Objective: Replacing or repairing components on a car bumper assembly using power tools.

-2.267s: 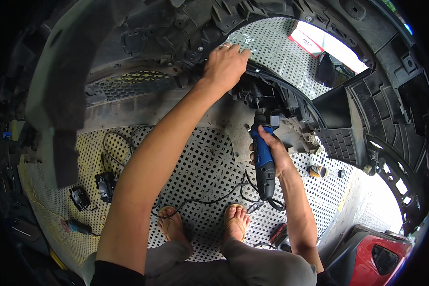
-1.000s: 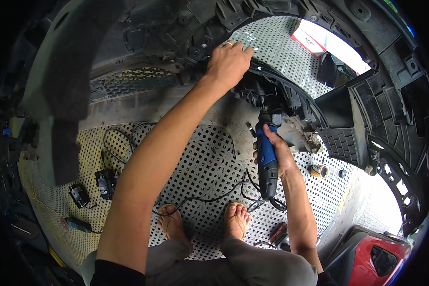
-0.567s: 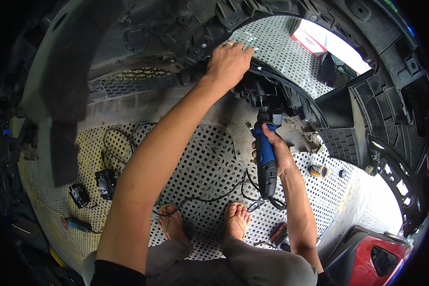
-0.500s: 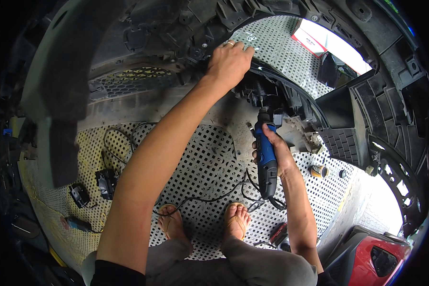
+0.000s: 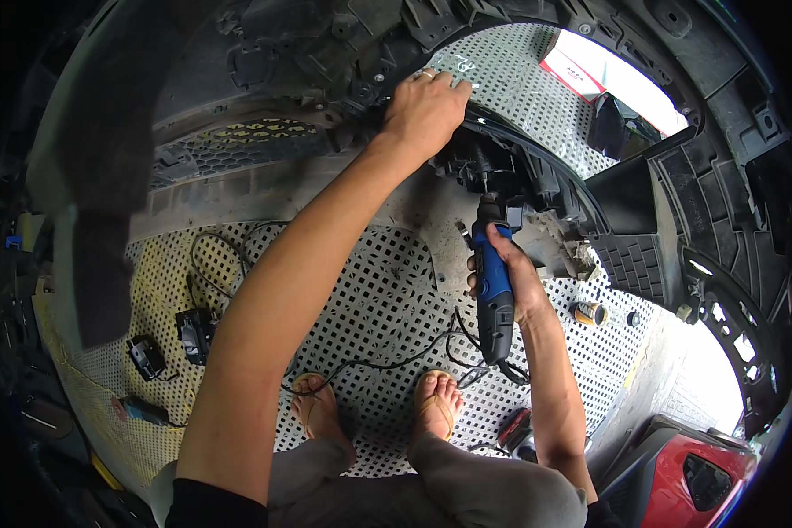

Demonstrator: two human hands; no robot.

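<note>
My left hand (image 5: 427, 114) reaches up to the near edge of the round opening in a large black moulded plastic panel (image 5: 273, 48), fingers curled over that edge. My right hand (image 5: 515, 273) is closed round a blue and black rotary tool (image 5: 495, 307), thumb along its upper side. The tool's thin bit points away from me into a dark, dusty recess of black plastic fittings (image 5: 466, 158), just below and right of my left hand; whether the tip touches is unclear. A black cord hangs from the tool's near end.
Perforated flooring (image 5: 370, 290) lies below, with black cords, two black devices (image 5: 194, 337), a teal power tool (image 5: 145, 411), a small can (image 5: 590, 313) and a red-and-black tool (image 5: 515, 431). A white-and-red box (image 5: 572, 75) shows through the opening. A red panel (image 5: 686, 484) is at lower right, my sandalled feet below.
My hands and the rotary tool sit slightly higher in the picture than before, and the surroundings have shifted a little with them. Both grips are unchanged.
</note>
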